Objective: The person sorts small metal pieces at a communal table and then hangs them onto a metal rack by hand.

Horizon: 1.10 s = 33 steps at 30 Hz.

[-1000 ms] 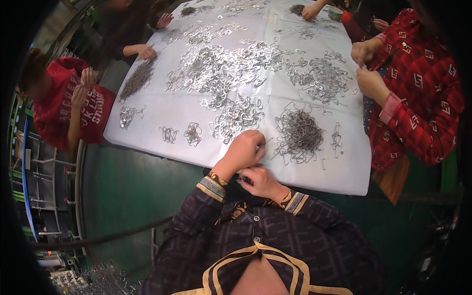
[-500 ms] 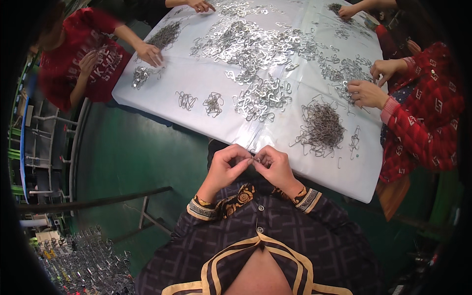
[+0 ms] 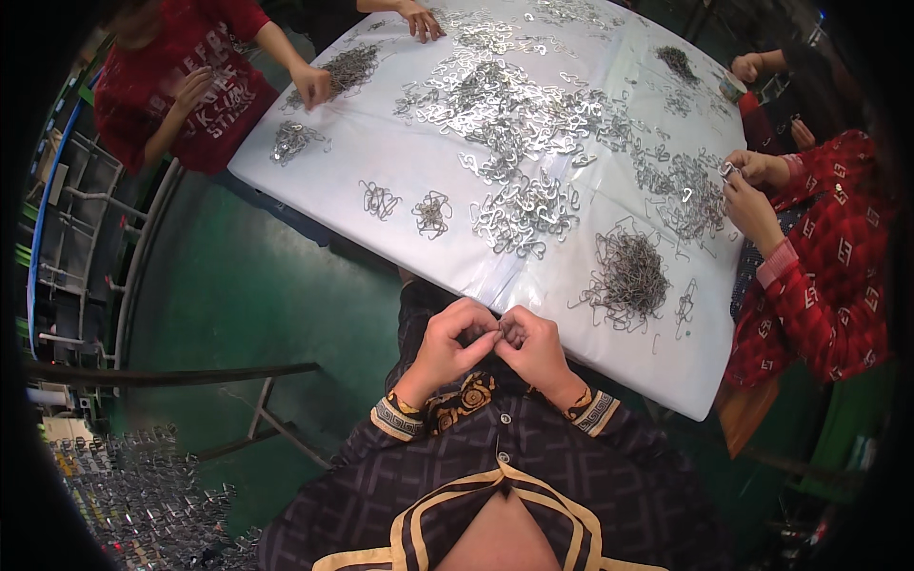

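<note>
My left hand (image 3: 455,343) and my right hand (image 3: 533,350) meet just off the table's near edge, thumbs and fingertips pinched together. Whatever sits between the fingertips is mostly hidden and too small to name. Beyond them on the white-covered table (image 3: 381,249) lies a heap of shiny bent metal clips (image 3: 524,211). A tangled pile of thin dark wire hooks (image 3: 628,276) is to the right. Two small clusters of bent wire pieces, one (image 3: 379,201) and another (image 3: 432,215), lie to the left.
A person in a red shirt (image 3: 214,90) reaches over a wire pile at the left. Another in a red patterned jacket (image 3: 819,257) holds a small metal piece at the right. More hands work at the far side. A metal bar (image 3: 190,374) stands at my left.
The view has shifted, so the table appears slightly lower. My hands stay pinched together. The right-hand person has raised both hands off the clips; the left person's hand has moved nearer the wire pile.
</note>
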{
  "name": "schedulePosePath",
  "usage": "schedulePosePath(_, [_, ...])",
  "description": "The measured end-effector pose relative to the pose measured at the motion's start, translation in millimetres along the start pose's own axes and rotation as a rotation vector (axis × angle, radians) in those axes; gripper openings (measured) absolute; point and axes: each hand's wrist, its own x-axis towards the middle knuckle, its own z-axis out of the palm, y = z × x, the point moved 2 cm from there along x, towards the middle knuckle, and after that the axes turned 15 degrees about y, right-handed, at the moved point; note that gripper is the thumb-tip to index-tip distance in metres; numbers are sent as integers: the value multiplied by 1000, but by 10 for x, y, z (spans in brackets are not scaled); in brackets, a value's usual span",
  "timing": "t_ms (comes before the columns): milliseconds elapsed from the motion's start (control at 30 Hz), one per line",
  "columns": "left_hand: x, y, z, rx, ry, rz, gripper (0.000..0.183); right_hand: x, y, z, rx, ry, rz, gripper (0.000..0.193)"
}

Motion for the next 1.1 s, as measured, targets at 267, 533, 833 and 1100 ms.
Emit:
schedulePosePath(267, [-55, 20, 37, -27, 31, 102, 14, -14, 30, -12, 48, -11, 4, 16])
schedulePosePath(533, [-87, -2, 47, -128, 90, 68, 11, 36, -35, -124, 164, -25, -68, 18])
schedulePosePath(833, [-82, 10, 24, -90, 100, 60, 10, 650, 261, -402, -404, 265, -301, 28])
schedulePosePath(1100, [-105, 26, 20, -78, 104, 27, 9, 943, 423, -290, -591, 313, -446, 18])
